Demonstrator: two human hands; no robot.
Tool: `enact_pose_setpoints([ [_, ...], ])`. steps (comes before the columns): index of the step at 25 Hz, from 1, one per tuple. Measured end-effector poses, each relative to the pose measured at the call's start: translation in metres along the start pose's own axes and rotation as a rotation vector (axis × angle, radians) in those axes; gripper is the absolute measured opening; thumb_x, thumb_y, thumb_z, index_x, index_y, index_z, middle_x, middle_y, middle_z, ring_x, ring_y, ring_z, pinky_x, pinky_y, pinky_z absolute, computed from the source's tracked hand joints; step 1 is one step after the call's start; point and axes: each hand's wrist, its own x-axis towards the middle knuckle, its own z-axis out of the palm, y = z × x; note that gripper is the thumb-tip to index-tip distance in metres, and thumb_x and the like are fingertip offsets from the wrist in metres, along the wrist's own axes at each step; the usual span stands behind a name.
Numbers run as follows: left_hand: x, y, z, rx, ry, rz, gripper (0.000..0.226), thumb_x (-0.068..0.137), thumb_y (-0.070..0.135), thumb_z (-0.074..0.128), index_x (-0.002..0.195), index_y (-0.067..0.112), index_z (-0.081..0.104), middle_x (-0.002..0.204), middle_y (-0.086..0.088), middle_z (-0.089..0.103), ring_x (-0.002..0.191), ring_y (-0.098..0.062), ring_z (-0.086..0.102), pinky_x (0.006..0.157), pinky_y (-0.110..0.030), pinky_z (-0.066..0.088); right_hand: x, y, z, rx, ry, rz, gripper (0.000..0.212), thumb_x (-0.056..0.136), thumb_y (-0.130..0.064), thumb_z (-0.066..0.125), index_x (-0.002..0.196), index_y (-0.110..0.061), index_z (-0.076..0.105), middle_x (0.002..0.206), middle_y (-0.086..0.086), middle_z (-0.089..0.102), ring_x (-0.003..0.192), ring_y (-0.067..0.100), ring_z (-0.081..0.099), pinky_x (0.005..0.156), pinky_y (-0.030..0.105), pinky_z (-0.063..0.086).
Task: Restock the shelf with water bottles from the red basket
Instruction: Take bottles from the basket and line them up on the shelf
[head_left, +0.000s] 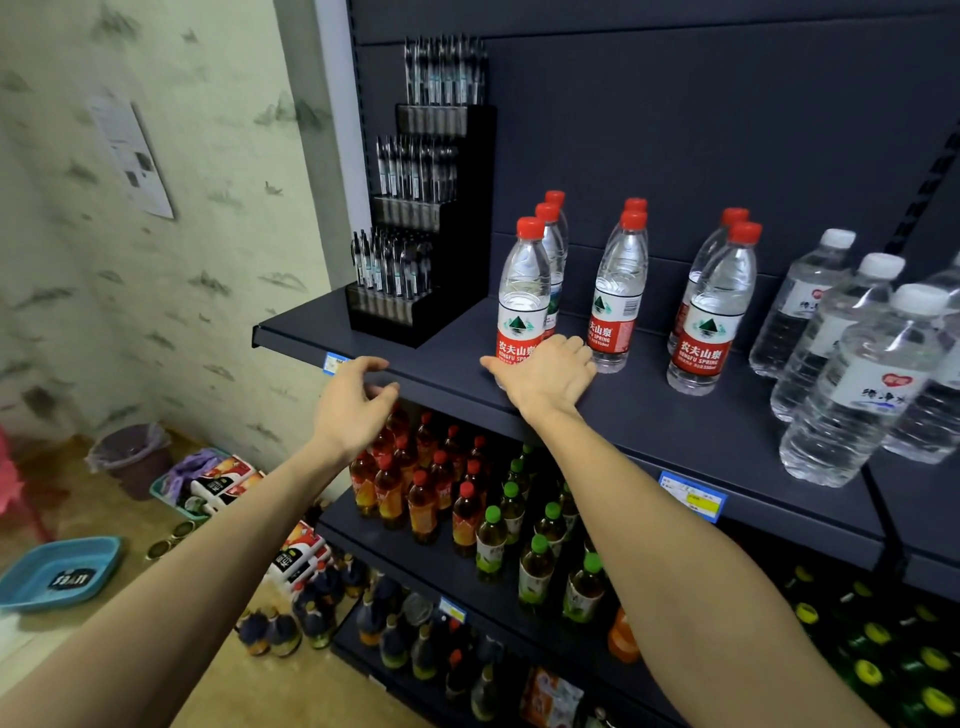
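Right hand (545, 375): grip wrapped on base of front red-capped Nongfu Spring bottle (523, 301), upright on shelf (639, 410), long axis vertical, directly ahead of grip. Two same-brand rows to right of grip, white-capped bottles (852, 384) farther right. Left hand (353, 402): grip slack, holding nothing, at shelf edge left of grip. Red basket not in view. Blue basin (62, 571) below on floor, one dark packet inside.
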Motion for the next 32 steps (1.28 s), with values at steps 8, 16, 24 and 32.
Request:
enact_pose_setpoints([
  [8, -0.003, -0.003, 0.008, -0.007, -0.022, -0.009, 0.038, 0.096, 0.025, 0.064, 0.133, 0.014, 0.059, 0.101, 0.007, 0.063, 0.089, -0.017, 0.065, 0.084, -0.040, 0.056, -0.009, 0.016, 0.002, 0.011, -0.026, -0.181, 0.085, 0.078, -0.077, 0.059, 0.124, -0.006, 0.060, 0.124, 0.013, 0.063, 0.119, 0.032, 0.054, 0.101, 0.044, 0.040],
  [16, -0.009, -0.006, 0.002, 0.017, -0.025, -0.018, 0.038, 0.096, 0.023, 0.065, 0.132, 0.013, 0.060, 0.109, 0.002, 0.067, 0.086, -0.014, 0.064, 0.079, -0.031, 0.048, -0.022, 0.018, -0.003, 0.136, -0.043, -0.133, 0.091, 0.075, -0.078, 0.065, 0.126, -0.005, 0.052, 0.126, 0.013, 0.059, 0.120, 0.031, 0.056, 0.100, 0.044, 0.045],
  [24, -0.034, 0.005, 0.029, 0.028, -0.072, -0.090, 0.038, 0.094, 0.026, 0.064, 0.130, 0.016, 0.059, 0.099, -0.002, 0.070, 0.088, -0.021, 0.069, 0.086, -0.038, 0.056, -0.064, 0.044, -0.016, 0.327, 0.038, -0.328, 0.032, 0.090, -0.046, 0.064, 0.101, -0.019, 0.051, 0.100, -0.003, 0.060, 0.097, 0.020, 0.058, 0.079, 0.038, 0.049],
  [32, -0.061, 0.034, 0.068, 0.001, -0.062, -0.086, 0.030, 0.093, 0.027, 0.065, 0.121, 0.020, 0.060, 0.100, 0.012, 0.066, 0.086, -0.010, 0.062, 0.088, -0.035, 0.053, -0.091, 0.073, -0.028, 0.576, -0.185, -0.418, 0.017, 0.095, -0.035, 0.062, 0.109, -0.027, 0.061, 0.075, -0.017, 0.063, 0.074, 0.007, 0.063, 0.077, 0.041, 0.055],
])
